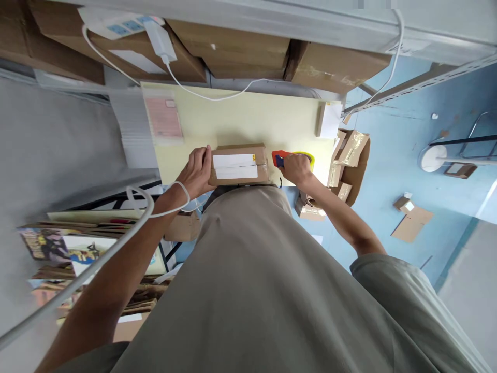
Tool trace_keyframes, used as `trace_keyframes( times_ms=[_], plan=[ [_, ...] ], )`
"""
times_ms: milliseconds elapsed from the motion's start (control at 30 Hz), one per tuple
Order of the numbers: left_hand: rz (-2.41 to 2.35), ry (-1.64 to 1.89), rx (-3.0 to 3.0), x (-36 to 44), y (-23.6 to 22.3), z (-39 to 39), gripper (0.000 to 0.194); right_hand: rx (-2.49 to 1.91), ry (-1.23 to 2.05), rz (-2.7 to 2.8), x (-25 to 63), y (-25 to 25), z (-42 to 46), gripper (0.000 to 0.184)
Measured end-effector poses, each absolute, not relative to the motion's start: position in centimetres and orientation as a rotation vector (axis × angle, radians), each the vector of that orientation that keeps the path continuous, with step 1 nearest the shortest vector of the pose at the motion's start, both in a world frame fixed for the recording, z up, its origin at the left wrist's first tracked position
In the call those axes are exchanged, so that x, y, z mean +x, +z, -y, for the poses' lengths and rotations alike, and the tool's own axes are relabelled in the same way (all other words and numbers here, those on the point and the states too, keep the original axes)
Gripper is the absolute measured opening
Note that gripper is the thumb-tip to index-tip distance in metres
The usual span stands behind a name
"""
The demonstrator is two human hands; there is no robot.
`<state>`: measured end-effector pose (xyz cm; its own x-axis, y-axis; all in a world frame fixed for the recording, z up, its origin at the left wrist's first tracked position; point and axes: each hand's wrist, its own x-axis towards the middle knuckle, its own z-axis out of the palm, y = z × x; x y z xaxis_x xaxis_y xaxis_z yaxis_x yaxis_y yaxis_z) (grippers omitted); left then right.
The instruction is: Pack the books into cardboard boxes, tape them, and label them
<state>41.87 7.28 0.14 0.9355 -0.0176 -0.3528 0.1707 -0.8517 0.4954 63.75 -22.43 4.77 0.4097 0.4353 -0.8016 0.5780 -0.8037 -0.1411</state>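
A small brown cardboard box [236, 151] sits at the near edge of the pale yellow tabletop [240, 116], a white label [235, 167] across its top. My left hand [199, 168] grips the box's left end, fingers along its side and corner. Off the right end of the box, my right hand [298, 169] is wrapped round a tape dispenser [280, 157] with an orange-red front and a yellow ring. A small gap separates the dispenser from the box. Clear tape shows on the box's right end.
Behind the table stand large cardboard boxes [240, 49] under a grey shelf edge. A power strip [120, 23] with white cables lies there. At the table's right are a white box [330, 120] and a carton [359, 171] of taped parcels. Flattened cardboard [135, 303] stands lower left.
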Motion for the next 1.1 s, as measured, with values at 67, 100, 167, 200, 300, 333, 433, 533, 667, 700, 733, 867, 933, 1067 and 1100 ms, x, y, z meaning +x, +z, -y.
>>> trace_keyframes(
  times_ms=[67, 100, 167, 200, 300, 333, 433, 533, 667, 700, 733, 867, 933, 1067, 1100],
  plan=[
    [-0.128, -0.456, 2.553, 41.6, 0.0, -7.4, 0.132, 2.605, -1.188, -0.743, 63.6, 4.5, 23.2, 0.043],
    [-0.139, -0.458, 2.554, 41.5, 0.1, -7.4, 0.134, 2.64, -1.18, -0.691, 63.6, 4.7, 23.7, 0.044],
    [-0.159, -0.474, 2.555, 41.5, 0.6, -7.0, 0.142, 2.729, -1.228, -0.6, 63.9, 5.6, 24.6, 0.048],
    [-0.169, -0.476, 2.554, 41.6, 1.0, -6.6, 0.147, 2.779, -1.242, -0.558, 64.1, 6.5, 25.0, 0.049],
    [-0.172, -0.349, 2.549, 43.0, 3.3, -4.6, 0.153, 2.965, -1.222, -0.516, 64.8, 10.3, 25.4, 0.047],
    [-0.149, -0.239, 2.547, 43.9, 4.4, -3.6, 0.148, 3.047, -1.2, -0.542, 65.0, 11.8, 25.3, 0.044],
    [0.009, 0.199, 2.519, 48.1, 8.2, -0.7, 0.115, 3.312, -1.011, -0.784, 66.3, 15.9, 23.6, 0.044],
    [0.043, 0.522, 2.448, 54.0, 12.1, 1.1, 0.091, 3.433, -0.484, -1.241, 69.4, 18.6, 19.4, 0.05],
    [-0.084, 0.718, 2.338, 61.1, 15.1, 0.6, 0.092, 3.25, 0.135, -1.648, 75.4, 19.6, 11.4, 0.048],
    [-0.106, 0.743, 2.31, 62.1, 15.3, 0.2, 0.093, 3.192, 0.192, -1.65, 76.8, 19.4, 9.5, 0.049],
    [-0.119, 0.756, 2.284, 62.7, 15.3, -0.3, 0.093, 3.145, 0.219, -1.624, 77.9, 19.1, 7.8, 0.05],
    [-0.18, 0.742, 2.233, 61.8, 13.3, -1.7, 0.087, 3.044, 0.158, -1.545, 80.2, 17.4, 3.8, 0.057],
    [-0.276, 0.695, 2.229, 59.8, 11.5, -2.1, 0.082, 3.022, 0.122, -1.535, 80.3, 17.2, 3.4, 0.062],
    [-0.526, 0.504, 2.206, 53.8, 6.7, -3.3, 0.073, 3.084, 0.184, -1.511, 77.6, 16.4, 6.4, 0.069],
    [-0.597, 0.457, 2.193, 51.9, 5.5, -3.6, 0.073, 3.132, 0.196, -1.498, 76.1, 15.7, 7.9, 0.07]
  ],
)
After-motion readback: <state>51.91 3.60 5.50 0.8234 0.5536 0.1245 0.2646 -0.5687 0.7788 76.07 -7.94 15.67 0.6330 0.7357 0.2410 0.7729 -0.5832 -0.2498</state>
